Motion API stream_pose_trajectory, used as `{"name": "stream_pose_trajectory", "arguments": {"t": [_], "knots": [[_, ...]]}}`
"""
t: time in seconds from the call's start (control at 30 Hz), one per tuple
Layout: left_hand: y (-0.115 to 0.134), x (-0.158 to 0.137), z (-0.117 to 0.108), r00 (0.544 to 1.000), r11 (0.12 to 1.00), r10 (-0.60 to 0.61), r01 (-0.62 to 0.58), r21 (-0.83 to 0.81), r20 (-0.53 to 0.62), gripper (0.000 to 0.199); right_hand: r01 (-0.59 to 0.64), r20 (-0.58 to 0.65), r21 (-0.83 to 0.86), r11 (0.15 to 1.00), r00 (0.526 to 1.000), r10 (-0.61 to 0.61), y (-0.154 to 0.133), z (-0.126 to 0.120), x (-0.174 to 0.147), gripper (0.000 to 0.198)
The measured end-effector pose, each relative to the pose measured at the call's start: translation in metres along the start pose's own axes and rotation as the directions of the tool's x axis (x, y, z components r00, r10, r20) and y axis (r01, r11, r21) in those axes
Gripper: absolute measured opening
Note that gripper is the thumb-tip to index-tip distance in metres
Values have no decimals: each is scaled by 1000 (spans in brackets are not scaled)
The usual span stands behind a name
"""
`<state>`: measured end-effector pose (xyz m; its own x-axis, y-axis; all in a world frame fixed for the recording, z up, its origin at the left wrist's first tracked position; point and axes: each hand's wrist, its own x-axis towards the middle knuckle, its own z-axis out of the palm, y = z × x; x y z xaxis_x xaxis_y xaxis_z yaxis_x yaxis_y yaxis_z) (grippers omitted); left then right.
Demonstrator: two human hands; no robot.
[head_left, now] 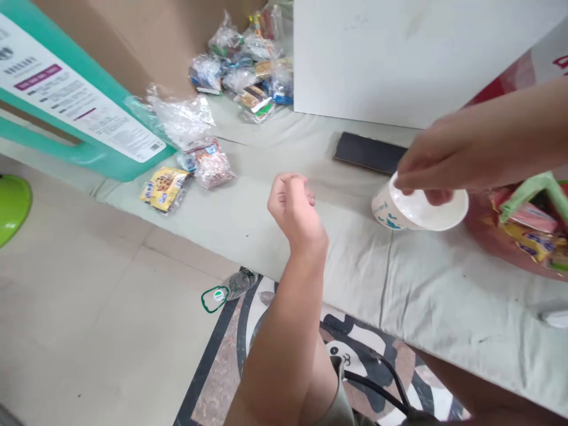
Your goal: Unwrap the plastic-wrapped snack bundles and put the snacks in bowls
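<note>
"Where's the paper bowl (pixel 387 212)?"
"Right side of the cloth (pixel 350 254), right hand (pixel 437 160) blurred over it, bunched; can't tell how tightly, or on what!"
"Left hand (pixel 293 207)?"
"Left of the bowl, curled closed, contents hidden!"

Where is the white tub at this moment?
In the head view, right of centre, the white tub stands on the pale cloth under the right hand, near the dark strip and left of the reddish bowl.

Left grip (pixel 293 206) and right grip (pixel 428 161) are both bare, same with the forearms (pixel 286 331). Down in the lap there's some greyish cloth (pixel 345 395) curving round a thigh (pixel 318 376), plus a couple dark cords (pixel 376 387), can't tell what from.
</note>
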<state>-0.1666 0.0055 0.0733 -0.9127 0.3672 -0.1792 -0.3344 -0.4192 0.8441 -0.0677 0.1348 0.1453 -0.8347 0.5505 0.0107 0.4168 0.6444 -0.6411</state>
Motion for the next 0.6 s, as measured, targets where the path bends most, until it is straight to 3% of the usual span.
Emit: {"name": "stream_pose_trajectory", "arguments": {"t": [0.07, 0.13, 0.23, 0.33, 0.4, 0.5, 0.6], "knots": [[11, 14, -8, 993, 997, 13, -21, -69, -119, 22, -35, 131, -63, 997, 990, 44, -35, 7, 24, 11], [21, 26, -15, 976, 990, 19, -48, -131, -216, 22, -119, 266, -182, 976, 950, 165, -67, 30, 52, 23], [33, 39, -25, 957, 984, 28, -78, -162, -290, 25, -148, 221, 9, 989, 965, 142, -94, 89, 98, 48], [40, 48, -34, 948, 986, 53, -99, -134, -313, 28, -209, 238, 143, 967, 956, 171, -101, 149, 136, 70], [42, 52, -38, 946, 986, 63, -108, -127, -319, 28, -206, 239, 161, 965, 957, 165, -102, 174, 151, 71], [44, 55, -40, 945, 984, 70, -118, -134, -320, 28, -229, 232, 223, 948, 957, 176, -104, 188, 155, 61], [47, 53, -41, 943, 980, 93, -144, -139, -318, 30, -267, 184, 309, 913, 959, 218, -99, 179, 140, 47]]}}
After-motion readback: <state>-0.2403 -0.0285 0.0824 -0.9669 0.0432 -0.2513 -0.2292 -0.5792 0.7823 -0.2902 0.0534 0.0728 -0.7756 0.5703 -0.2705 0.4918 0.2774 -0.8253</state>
